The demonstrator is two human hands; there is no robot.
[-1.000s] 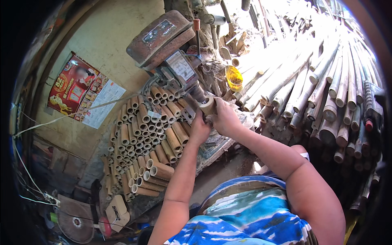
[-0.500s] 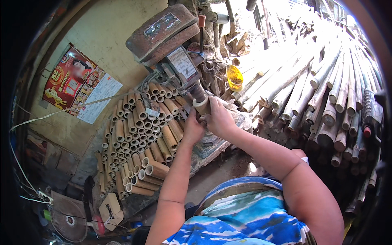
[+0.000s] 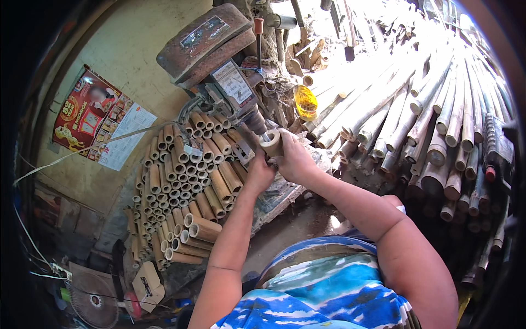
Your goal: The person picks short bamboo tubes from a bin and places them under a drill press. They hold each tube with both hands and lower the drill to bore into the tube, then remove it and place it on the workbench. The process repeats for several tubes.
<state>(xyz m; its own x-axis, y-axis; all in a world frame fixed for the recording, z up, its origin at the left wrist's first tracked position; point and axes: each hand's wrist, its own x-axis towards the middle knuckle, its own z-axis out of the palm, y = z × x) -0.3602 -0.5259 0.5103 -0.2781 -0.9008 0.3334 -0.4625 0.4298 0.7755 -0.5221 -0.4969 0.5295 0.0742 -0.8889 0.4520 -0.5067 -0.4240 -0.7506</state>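
Note:
A short bamboo tube stands nearly upright, its ringed top end facing the drill press. My right hand is wrapped round the tube's right side. Lower down on the left, my left hand is closed at the tube's side, its fingertips partly hidden. Just above the tube is the drill chuck, and a bright metal bit shows between it and the tube's opening. Beside my left hand lies a slotted metal plate.
Cut bamboo tubes are stacked to the left. Long bamboo poles fill the right side, near a yellow container. A fan stands at the lower left, and a cord crosses the wall.
The tube and the chuck have come apart, and the bit now shows between them. Both hands still hold the tube. The view has shifted slightly.

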